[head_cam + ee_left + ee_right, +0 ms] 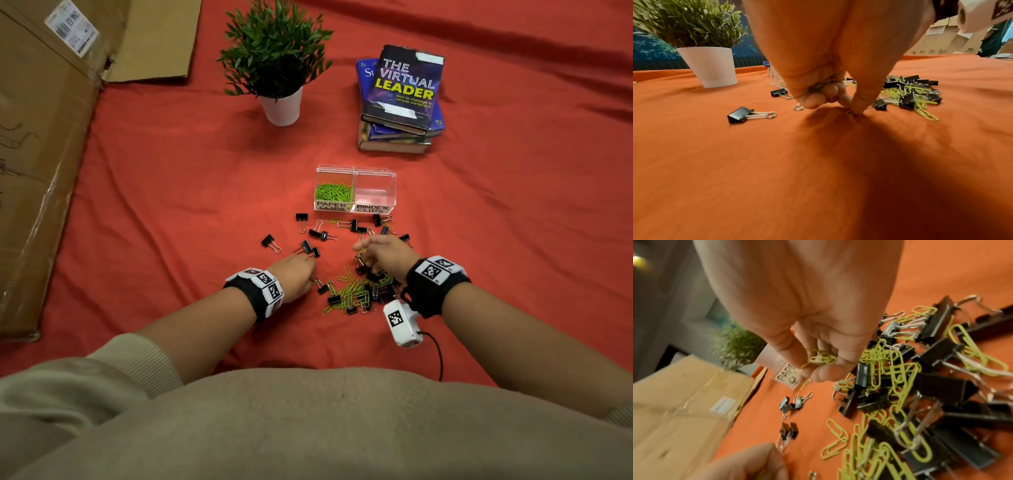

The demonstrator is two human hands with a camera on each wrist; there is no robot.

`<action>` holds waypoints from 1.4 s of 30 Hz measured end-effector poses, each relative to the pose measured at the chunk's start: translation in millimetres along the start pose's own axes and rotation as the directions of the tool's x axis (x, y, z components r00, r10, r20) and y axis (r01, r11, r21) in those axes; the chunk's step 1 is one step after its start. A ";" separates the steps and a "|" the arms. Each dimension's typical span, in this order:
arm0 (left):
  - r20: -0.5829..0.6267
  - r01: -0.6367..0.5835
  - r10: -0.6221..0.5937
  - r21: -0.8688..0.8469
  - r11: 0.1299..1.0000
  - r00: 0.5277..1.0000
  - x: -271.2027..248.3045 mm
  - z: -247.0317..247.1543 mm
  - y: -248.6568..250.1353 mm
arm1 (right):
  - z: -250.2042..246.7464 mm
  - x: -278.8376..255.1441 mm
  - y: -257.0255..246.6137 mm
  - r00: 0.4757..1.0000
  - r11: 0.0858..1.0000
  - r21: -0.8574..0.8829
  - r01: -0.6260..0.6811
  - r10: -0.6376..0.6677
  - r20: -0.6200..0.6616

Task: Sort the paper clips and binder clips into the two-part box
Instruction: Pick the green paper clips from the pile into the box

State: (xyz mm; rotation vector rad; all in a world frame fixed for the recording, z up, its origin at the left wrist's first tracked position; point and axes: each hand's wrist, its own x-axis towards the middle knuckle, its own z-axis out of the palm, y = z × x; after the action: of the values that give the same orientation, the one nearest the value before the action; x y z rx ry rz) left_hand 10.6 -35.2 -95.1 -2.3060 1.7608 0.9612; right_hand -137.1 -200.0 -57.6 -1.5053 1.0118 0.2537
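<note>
The left hand [830, 68] is curled, holding green paper clips [823, 84] and pinching one more off the orange cloth [777, 162]. The right hand [807, 313] is curled around a small bunch of thin wire paper clips. Shiny black binder clips [356, 294] lie mixed in a pile between the hands. The clear plastic box [375, 174] sits just past them.

**A makeshift office or storeroom workspace**

A red cloth [513, 205] covers the work surface. On it stand a potted plant [277, 61], a stack of business books [400, 102] and a labelled clip box [356, 188]. Flattened cardboard [44, 137] lies to the left; the left wrist view shows more cartons [941, 40] stacked behind.
</note>
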 end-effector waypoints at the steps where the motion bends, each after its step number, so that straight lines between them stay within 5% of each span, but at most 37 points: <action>1: 0.006 0.005 -0.005 -0.011 1.000 1.000 0.4 -0.7 0.6 | -0.1 0.6 -1.0 1.000 0.994 0.105 -0.030 0.029 0.012; 4: 0.011 0.014 -0.014 -0.034 0.999 1.000 0.6 -1.5 1.8 | 6.4 1.1 -2.6 0.996 0.964 0.250 -0.088 0.080 0.042; 7: -0.013 0.025 -0.026 -0.108 0.994 1.000 -0.8 -4.7 1.7 | 14.6 0.6 0.1 0.999 0.993 -0.115 0.020 -0.015 0.043; 11: -0.089 0.059 -0.095 -0.340 0.938 0.992 -3.4 -17.0 0.4 | 21.8 -1.9 8.2 0.969 0.668 -0.702 0.246 -0.165 0.183; 13: -0.109 0.068 -0.131 -0.451 0.890 0.985 -2.8 -22.3 -1.1 | 24.6 -1.7 15.9 0.952 0.537 -0.786 0.306 -0.193 0.239; 19: -0.068 0.065 -0.137 -0.618 0.783 0.988 2.2 -22.9 13.2 | 35.2 -5.7 37.7 0.913 0.392 -0.840 0.376 -0.312 0.263; 26: 0.026 0.050 -0.043 -0.412 0.910 0.999 0.9 -4.9 41.5 | 39.9 -4.3 44.4 0.901 0.479 -0.792 0.378 -0.388 0.195; 31: 0.013 -0.047 0.051 -0.209 0.977 0.999 -2.5 5.8 39.7 | 43.4 0.6 47.1 0.860 0.416 -0.799 0.435 -0.454 0.232; 34: 0.001 -0.027 0.028 -0.215 0.976 1.000 -3.2 -0.7 29.2 | 36.0 6.2 43.7 0.896 0.421 -0.824 0.378 -0.389 0.212; 42: -0.044 0.019 -0.027 -0.171 0.985 0.999 -10.5 -20.7 15.7 | 10.6 2.5 16.0 0.977 0.858 -0.479 0.186 -0.211 0.001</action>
State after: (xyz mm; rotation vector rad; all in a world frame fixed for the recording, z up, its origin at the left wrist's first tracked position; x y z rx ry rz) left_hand 3.9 -40.4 -68.4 -2.4630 1.7275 1.1040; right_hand -142.7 -189.6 -72.9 -2.0635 0.8591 0.3348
